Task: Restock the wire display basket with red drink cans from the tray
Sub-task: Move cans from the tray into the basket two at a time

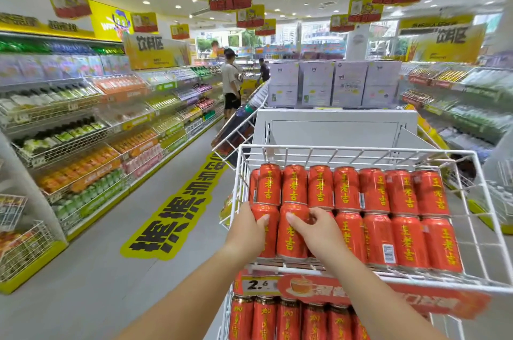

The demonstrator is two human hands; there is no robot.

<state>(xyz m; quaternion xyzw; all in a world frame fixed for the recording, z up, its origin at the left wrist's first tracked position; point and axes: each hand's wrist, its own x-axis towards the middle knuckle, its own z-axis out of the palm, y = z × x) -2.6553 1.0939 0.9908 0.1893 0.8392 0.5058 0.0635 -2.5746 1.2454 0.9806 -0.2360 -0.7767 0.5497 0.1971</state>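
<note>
A white wire display basket (pixel 472 201) tilts toward me and holds two rows of red drink cans (pixel 374 192) with yellow characters. My left hand (pixel 248 228) wraps around the leftmost front-row can (pixel 268 239), thumb on its face. My right hand (pixel 319 228) curls over the third front-row can, which it hides, and its thumb rests on the second can (pixel 291 239). No tray is in view.
A lower basket of red cans (pixel 277 320) sits below a 2.6 price tag (pixel 258 284). Another wire basket with dark bottles (pixel 238 128) juts out at the left. Stacked boxes (pixel 333 81) stand behind. Drink shelves (pixel 83 145) line the aisle, with people (pixel 230 81) far down it.
</note>
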